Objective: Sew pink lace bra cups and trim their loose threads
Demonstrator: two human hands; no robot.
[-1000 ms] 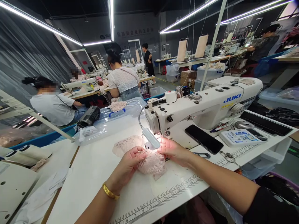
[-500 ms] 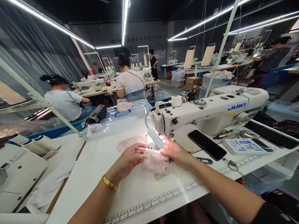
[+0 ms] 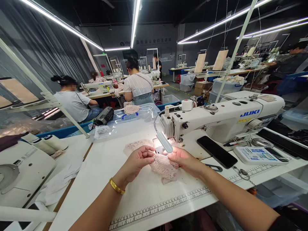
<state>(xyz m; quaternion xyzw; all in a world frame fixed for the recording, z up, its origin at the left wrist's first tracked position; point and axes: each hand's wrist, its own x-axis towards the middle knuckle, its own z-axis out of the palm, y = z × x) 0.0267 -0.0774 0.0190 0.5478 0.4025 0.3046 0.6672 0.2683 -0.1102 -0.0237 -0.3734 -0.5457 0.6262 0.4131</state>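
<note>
Fingers: the thumb and forefinger of the left hand (image 3: 137,161) pinch the left end of the upper edge of a pale pink, patterned lace piece (image 3: 164,168); those of the right hand (image 3: 184,159) pinch its right end.
Lace: it spans the gap between the hands, its lower part hanging toward the near side, just above or on the table (image 3: 101,183); which, I cannot tell.
Left wrist: a gold-coloured, smooth band bracelet (image 3: 116,186) circles it.
Lamp: a slim, pale grey lamp head (image 3: 164,142) on a bent metal neck shines just beyond the lace.
Second piece: another flat, pale pink lace panel (image 3: 134,146) lies on the table, far and left of the held one, partly behind the left hand.
Machine: a white sewing machine (image 3: 218,110) with blue lettering stands on the far right.
Right of the hands: a black, rectangular phone (image 3: 216,151) lies near the machine, with a white box printed in blue (image 3: 257,155) farther right.
Near edge: black ruler markings (image 3: 158,210) run along the table.
Far left: a co-worker in a white top (image 3: 72,104) sits.
</note>
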